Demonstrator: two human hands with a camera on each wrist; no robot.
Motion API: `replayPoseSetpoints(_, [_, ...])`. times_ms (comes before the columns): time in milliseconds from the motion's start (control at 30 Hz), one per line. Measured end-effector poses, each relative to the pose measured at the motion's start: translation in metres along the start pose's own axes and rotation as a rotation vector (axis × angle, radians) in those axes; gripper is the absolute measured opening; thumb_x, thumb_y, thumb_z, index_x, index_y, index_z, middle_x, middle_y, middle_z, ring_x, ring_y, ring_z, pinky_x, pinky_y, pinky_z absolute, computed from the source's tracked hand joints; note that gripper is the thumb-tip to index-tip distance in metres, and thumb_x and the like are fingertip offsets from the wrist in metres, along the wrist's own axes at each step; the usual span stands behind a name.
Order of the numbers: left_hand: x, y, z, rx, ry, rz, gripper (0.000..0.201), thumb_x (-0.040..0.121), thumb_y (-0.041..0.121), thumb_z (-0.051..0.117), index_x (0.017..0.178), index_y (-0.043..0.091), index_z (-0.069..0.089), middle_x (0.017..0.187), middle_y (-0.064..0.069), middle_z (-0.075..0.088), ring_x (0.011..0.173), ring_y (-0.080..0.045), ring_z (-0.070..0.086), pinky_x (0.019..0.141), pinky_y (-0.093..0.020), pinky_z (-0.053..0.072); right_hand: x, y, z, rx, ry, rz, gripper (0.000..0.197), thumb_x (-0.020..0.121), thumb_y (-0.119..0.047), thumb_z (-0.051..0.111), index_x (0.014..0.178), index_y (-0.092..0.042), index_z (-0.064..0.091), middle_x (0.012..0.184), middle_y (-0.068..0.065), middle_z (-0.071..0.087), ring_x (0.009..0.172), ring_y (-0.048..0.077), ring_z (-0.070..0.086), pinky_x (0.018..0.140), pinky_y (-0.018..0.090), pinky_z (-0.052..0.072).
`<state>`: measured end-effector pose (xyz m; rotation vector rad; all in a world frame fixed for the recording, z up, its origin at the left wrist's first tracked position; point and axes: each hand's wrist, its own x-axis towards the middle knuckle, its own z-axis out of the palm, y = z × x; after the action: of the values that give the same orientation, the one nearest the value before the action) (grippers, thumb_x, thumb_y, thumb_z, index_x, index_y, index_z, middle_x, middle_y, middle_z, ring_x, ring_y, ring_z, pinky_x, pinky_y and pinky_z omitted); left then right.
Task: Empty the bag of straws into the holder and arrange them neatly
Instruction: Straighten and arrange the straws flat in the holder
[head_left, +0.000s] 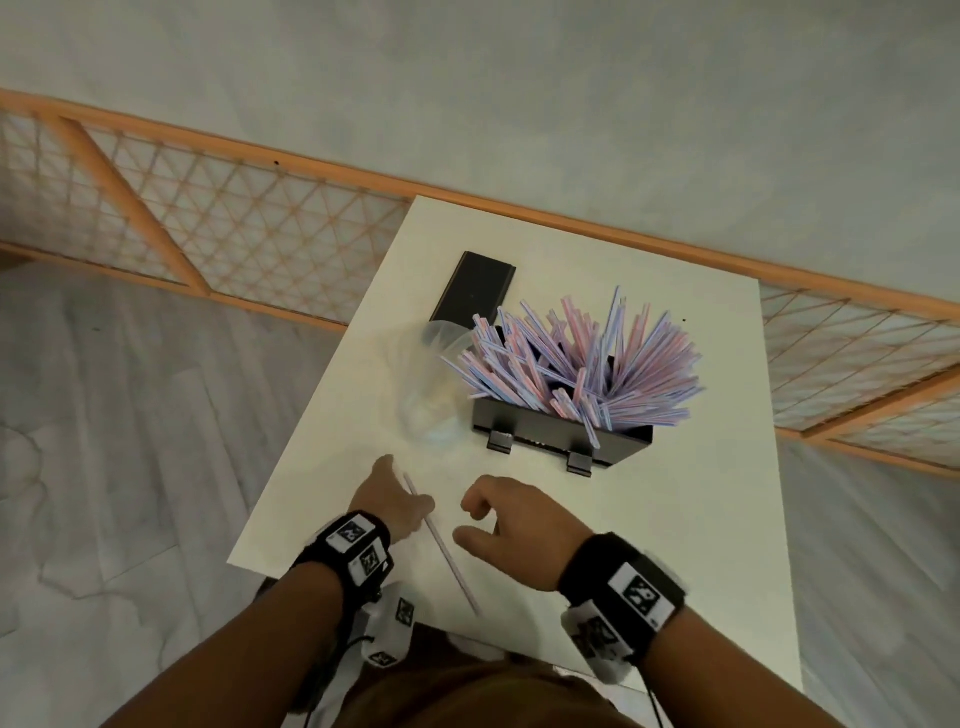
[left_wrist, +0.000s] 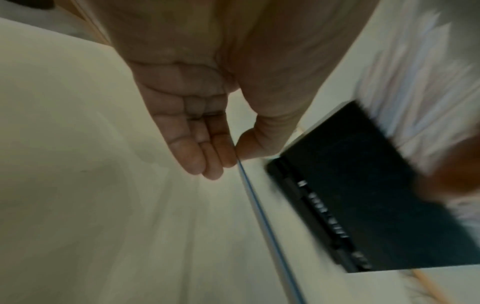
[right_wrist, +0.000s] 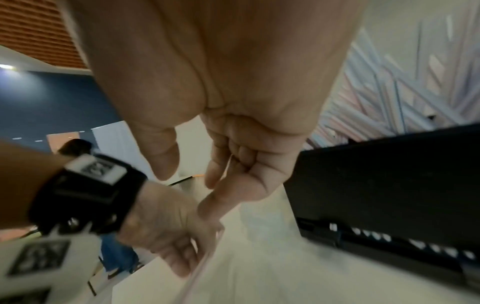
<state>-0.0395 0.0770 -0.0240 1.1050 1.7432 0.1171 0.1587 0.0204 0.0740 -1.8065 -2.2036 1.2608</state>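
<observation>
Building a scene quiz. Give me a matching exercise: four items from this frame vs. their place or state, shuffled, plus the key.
Items
1. single straw
2. black holder
3. clear plastic bag
4. black lid

States
A. lying flat behind the holder
B. pinched in the left hand
C. full of splayed straws
D. lying emptied left of the holder

Pairs: 1-B, 2-C, 3-D, 4-A

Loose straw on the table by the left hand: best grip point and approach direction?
Pinch the loose straw near its far end, where the left hand already has it between thumb and fingertips. It lies flat and thin on the table, so come from above, pads either side, probably lifting one end first. The right hand is free.
</observation>
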Motion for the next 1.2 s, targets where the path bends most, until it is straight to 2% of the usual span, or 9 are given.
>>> replayPoseSetpoints(100, [-0.037,0.032,-0.009,-0.085,-0.036,0.189,0.06,0.074,0.02,0.071,0.129,0.024,0.049,0.072,-0.004,0.075,0.069,-0.019,0.073,0.079,-0.045,0.061,0.005,0.004,0.002,0.14,-0.008,0.083,0.051,0.091,-0.058,0.063,0.128,-0.025,0.056,0.115,-0.01,0.064,0.092,0.007,0.055,0.079,0.021,0.041])
replayPoseSetpoints(200, [-0.08,0.062,-0.015,-0.111,-0.044,0.389,0.039,0.079,0.016,0.069,0.108,0.033,0.05,0.075,-0.003,0.074,0.069,-0.014,0.071,0.079,-0.045,0.059,-0.002,0.003,-0.004,0.163,0.026,0.035,0.022,0.091,-0.05,0.064,0.104,-0.033,0.061,0.099,-0.013,0.064,0.083,0.003,0.055,0.073,0.022,0.042])
replayPoseSetpoints(267, [-0.105,0.081,-0.016,-0.127,-0.045,0.512,0.035,0.083,0.014,0.069,0.105,0.031,0.047,0.077,-0.002,0.074,0.068,-0.013,0.069,0.077,-0.041,0.057,-0.011,0.002,-0.013,0.162,0.096,-0.023,0.01,0.097,-0.035,0.058,0.088,-0.03,0.056,0.088,-0.01,0.062,0.075,0.005,0.054,0.072,0.029,0.047])
replayPoseSetpoints(433, [-0.147,0.113,-0.021,-0.269,-0.033,0.768,0.042,0.091,0.021,0.073,0.121,0.032,0.045,0.093,0.004,0.074,0.078,-0.011,0.069,0.075,-0.023,0.053,-0.048,0.001,-0.06,0.23,0.43,-0.118,0.017,0.106,-0.026,0.047,0.095,-0.023,0.06,0.081,-0.004,0.065,0.073,0.014,0.061,0.072,0.04,0.052])
replayPoseSetpoints(633, [-0.122,0.106,-0.018,-0.194,-0.054,0.721,0.035,0.093,0.029,0.071,0.121,0.033,0.05,0.088,0.005,0.07,0.072,-0.013,0.063,0.074,-0.028,0.051,-0.065,0.003,-0.152,0.454,0.955,-0.12,0.019,0.107,-0.015,0.047,0.103,-0.014,0.065,0.091,-0.001,0.071,0.069,0.015,0.068,0.067,0.031,0.056])
replayPoseSetpoints(767, [-0.102,0.096,0.002,-0.032,-0.144,0.677,0.02,0.091,0.033,0.071,0.107,0.033,0.058,0.087,0.004,0.069,0.075,-0.012,0.062,0.077,-0.03,0.053,-0.03,0.029,-0.177,0.432,0.841,0.059,0.019,0.103,-0.03,0.054,0.112,-0.017,0.064,0.1,0.0,0.072,0.074,0.015,0.073,0.079,0.048,0.06])
replayPoseSetpoints(933, [-0.087,0.09,0.022,0.093,-0.185,0.644,0.021,0.09,0.039,0.071,0.104,0.03,0.059,0.086,0.01,0.064,0.068,0.0,0.057,0.069,-0.016,0.048,-0.023,0.034,-0.173,0.292,0.805,0.108,0.048,0.095,-0.044,0.062,0.138,-0.025,0.052,0.128,-0.013,0.062,0.087,0.014,0.072,0.09,0.043,0.057])
replayPoseSetpoints(1100, [-0.074,0.094,0.038,0.184,-0.198,0.602,0.034,0.083,0.058,0.071,0.1,0.031,0.059,0.091,0.012,0.067,0.074,0.0,0.06,0.068,-0.015,0.045,-0.074,0.048,-0.166,0.521,1.142,-0.054,0.018,0.098,-0.023,0.062,0.116,-0.025,0.064,0.109,-0.007,0.071,0.088,0.023,0.073,0.078,0.036,0.058])
replayPoseSetpoints(1200, [-0.066,0.105,0.053,0.293,-0.163,0.583,0.049,0.076,0.075,0.065,0.094,0.029,0.06,0.089,0.011,0.066,0.082,-0.005,0.063,0.076,-0.024,0.051,-0.089,0.088,-0.136,0.599,1.151,0.144,0.011,0.097,-0.01,0.062,0.106,-0.016,0.067,0.089,0.002,0.072,0.082,0.03,0.072,0.074,0.038,0.061])
